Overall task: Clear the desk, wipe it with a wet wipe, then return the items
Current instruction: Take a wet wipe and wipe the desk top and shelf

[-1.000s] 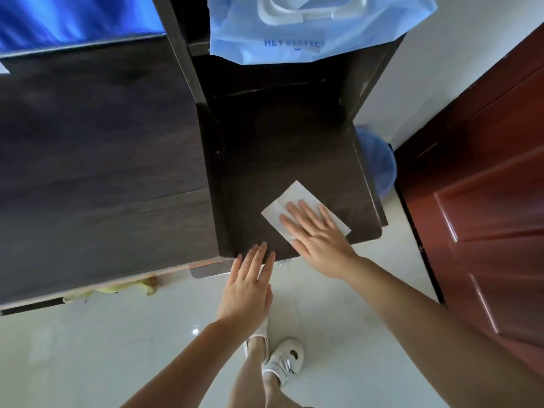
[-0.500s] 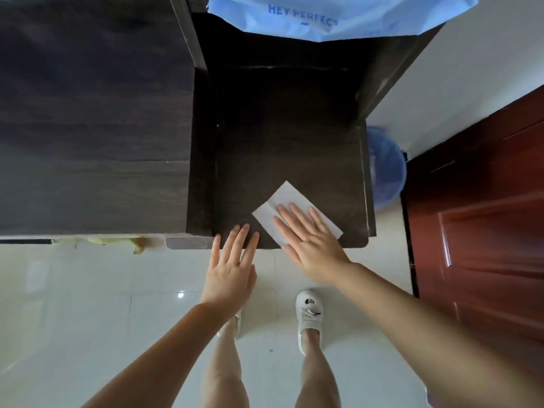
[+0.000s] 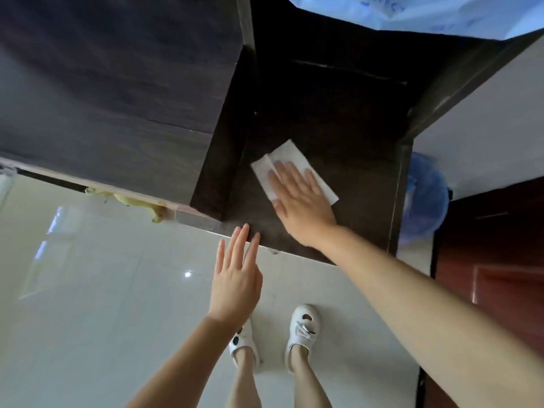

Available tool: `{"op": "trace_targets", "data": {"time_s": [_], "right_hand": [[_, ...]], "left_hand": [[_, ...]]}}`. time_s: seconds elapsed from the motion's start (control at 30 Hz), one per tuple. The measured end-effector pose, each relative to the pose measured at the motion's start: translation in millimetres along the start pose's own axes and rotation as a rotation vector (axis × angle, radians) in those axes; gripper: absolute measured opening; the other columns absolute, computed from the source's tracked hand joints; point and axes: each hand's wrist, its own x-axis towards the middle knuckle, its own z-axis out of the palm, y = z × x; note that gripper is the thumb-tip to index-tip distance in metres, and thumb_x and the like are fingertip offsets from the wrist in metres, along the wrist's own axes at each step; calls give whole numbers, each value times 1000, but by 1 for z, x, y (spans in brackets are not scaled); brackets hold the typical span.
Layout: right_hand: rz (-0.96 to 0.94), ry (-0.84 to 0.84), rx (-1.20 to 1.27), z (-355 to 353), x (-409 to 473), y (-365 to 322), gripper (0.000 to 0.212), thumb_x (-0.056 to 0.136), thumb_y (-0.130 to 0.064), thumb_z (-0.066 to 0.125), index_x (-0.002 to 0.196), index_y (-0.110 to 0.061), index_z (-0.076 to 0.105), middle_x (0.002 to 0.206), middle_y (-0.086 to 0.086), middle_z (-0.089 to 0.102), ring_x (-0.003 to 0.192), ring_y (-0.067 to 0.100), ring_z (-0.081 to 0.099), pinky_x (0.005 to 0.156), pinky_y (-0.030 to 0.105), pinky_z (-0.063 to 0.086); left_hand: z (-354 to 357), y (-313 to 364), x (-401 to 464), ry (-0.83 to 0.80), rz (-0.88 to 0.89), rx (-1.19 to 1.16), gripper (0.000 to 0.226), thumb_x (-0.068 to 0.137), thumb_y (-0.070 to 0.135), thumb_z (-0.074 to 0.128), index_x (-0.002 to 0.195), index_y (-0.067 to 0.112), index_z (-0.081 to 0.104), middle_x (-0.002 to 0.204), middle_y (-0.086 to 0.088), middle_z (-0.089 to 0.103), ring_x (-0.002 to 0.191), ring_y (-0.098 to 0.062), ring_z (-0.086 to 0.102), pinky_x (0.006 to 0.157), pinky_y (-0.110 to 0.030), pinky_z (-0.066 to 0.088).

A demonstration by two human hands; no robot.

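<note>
A white wet wipe (image 3: 287, 159) lies flat on the lower dark wood desk surface (image 3: 353, 136). My right hand (image 3: 300, 206) presses on the wipe with flat, spread fingers, covering its near half. My left hand (image 3: 235, 287) hovers in front of the desk's front edge, fingers straight and together, holding nothing; its fingertips reach the edge. A higher dark desk top (image 3: 103, 92) spreads to the left.
A pale blue plastic bag (image 3: 426, 16) sits at the back of the lower surface. A bin with a blue liner (image 3: 424, 198) stands right of the desk, by a red-brown door (image 3: 494, 260). White tiled floor (image 3: 103, 290) and my white shoes lie below.
My right hand has slid the wipe to the left and a little further back on the lower surface. The view has tilted. My left hand stays near the front edge.
</note>
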Motion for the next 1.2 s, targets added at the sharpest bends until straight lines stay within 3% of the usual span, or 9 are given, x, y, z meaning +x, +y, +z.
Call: {"op": "trace_targets", "data": {"time_s": [0.1, 0.17, 0.27, 0.53, 0.73, 0.87, 0.97, 1.1, 1.2], "right_hand": [[-349, -67, -70, 5, -33, -19, 53, 97, -35, 21, 146, -15, 21, 155, 6, 24, 143, 23, 21, 116, 41, 11], [-456, -110, -137, 0, -30, 6, 54, 97, -37, 17, 148, -17, 14, 157, 3, 13, 145, 20, 11, 116, 37, 3], [-244, -95, -79, -18, 8, 43, 57, 93, -40, 2, 147, -23, -4, 158, -2, -7, 144, 14, -11, 117, 31, -11], [3, -63, 63, -36, 87, 1, 55, 100, -27, 24, 148, -12, 1, 159, 7, -3, 146, 19, -6, 117, 34, -8], [-285, -115, -58, 8, -21, -61, 57, 88, -31, 25, 142, -12, 28, 149, 8, 38, 139, 22, 32, 118, 40, 16], [-388, -171, -110, -1, -32, -25, 55, 94, -32, 22, 146, -17, 14, 156, 1, 17, 143, 19, 14, 119, 33, 4], [-66, -89, -25, -16, -17, 27, 53, 98, -35, 11, 145, -23, -11, 154, -4, -18, 141, 12, -18, 116, 29, -16], [424, 62, 114, -26, 27, 55, 55, 100, -34, 14, 148, -14, -5, 158, 6, -11, 145, 18, -13, 119, 39, -8], [419, 90, 144, -27, 78, 32, 56, 100, -32, 18, 148, -11, -2, 158, 8, -9, 146, 21, -11, 118, 41, -8]], "left_hand": [[-6, 1, 6, 44, -37, -99, 59, 71, 0, 42, 129, 4, 44, 131, -20, 52, 127, -34, 41, 110, -47, 25], [-10, 4, 12, 48, -57, -120, 62, 62, -10, 58, 123, 1, 53, 124, -20, 58, 117, -39, 52, 101, -51, 33], [-13, 3, 17, 31, -72, -97, 56, 59, -9, 69, 113, 4, 62, 117, -17, 62, 110, -38, 58, 95, -50, 41], [-13, -11, 9, -14, 8, -148, 54, 66, -5, 60, 119, 8, 60, 125, -14, 59, 116, -34, 55, 98, -42, 33], [-26, -17, 6, 37, -74, -428, 58, 68, 8, 26, 125, 11, 39, 120, -15, 56, 111, -20, 41, 98, -26, 36], [-27, -6, 8, 22, -22, -369, 56, 71, 9, 27, 125, 9, 45, 120, -13, 57, 110, -21, 44, 94, -28, 40], [-25, 2, 27, 29, 39, -282, 48, 78, 13, 30, 119, 8, 55, 119, -11, 59, 110, -23, 47, 93, -35, 47], [-16, 6, 57, 60, 59, -198, 41, 81, 20, 36, 112, 9, 60, 121, -12, 60, 107, -27, 51, 91, -41, 48], [-8, 4, 72, 119, 68, -188, 39, 79, 19, 39, 109, 7, 62, 120, -16, 60, 109, -27, 47, 90, -45, 47]]}}
